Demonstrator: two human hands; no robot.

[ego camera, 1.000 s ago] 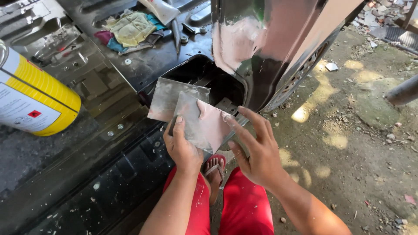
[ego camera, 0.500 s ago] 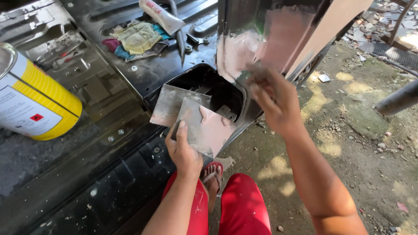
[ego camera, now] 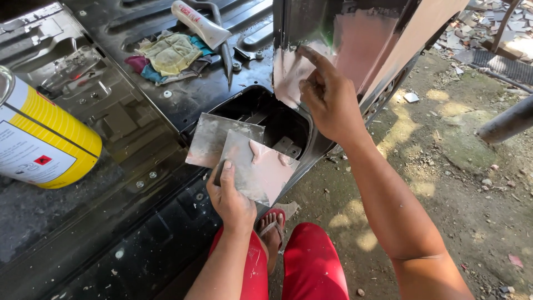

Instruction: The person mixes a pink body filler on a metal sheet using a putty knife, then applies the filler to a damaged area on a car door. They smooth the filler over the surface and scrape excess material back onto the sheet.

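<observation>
A dark vehicle panel (ego camera: 344, 33) is standing upright, gleaming, with pale pink filler (ego camera: 361, 44) smeared across it in broad patches. Below that panel, two flat metal spreader plates (ego camera: 244, 155) are lying overlapped, dull grey, the nearer one carrying a blob of the same pink paste. The right hand (ego camera: 330, 100) is pressing its extended forefinger against the filler on the panel, the other fingers curling loosely inward. The left hand (ego camera: 232, 200), beneath the panel, is gripping the plates, thumb lying on top.
</observation>
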